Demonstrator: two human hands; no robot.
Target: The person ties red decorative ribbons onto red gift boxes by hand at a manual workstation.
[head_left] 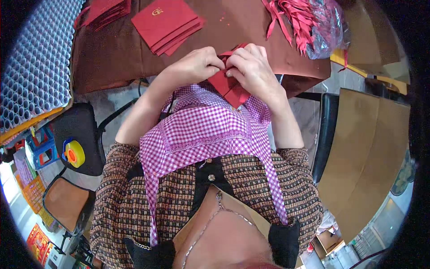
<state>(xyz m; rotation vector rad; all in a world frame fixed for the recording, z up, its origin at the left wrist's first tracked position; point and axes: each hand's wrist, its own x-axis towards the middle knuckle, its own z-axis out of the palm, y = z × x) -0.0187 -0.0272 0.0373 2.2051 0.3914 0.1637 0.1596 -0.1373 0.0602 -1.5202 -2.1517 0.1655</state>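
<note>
Left hand (197, 65) and right hand (253, 67) both pinch my red paper (230, 92), mid-fold I judge; next comes pressing the crease firmly.

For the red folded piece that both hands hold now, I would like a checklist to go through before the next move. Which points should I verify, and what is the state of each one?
1. Both hands on the piece: ok. The left hand and right hand pinch the top of the red folded piece.
2. Grip firm: cannot tell.
3. Fold edge even: cannot tell, the fingers hide it.
4. Piece hangs free: ok, its lower part shows below the hands.
5. Stack of red sheets close by: ok, it lies on the brown cloth beyond the hands.
6. Red strips out of the way: ok, apart to the right.
</note>
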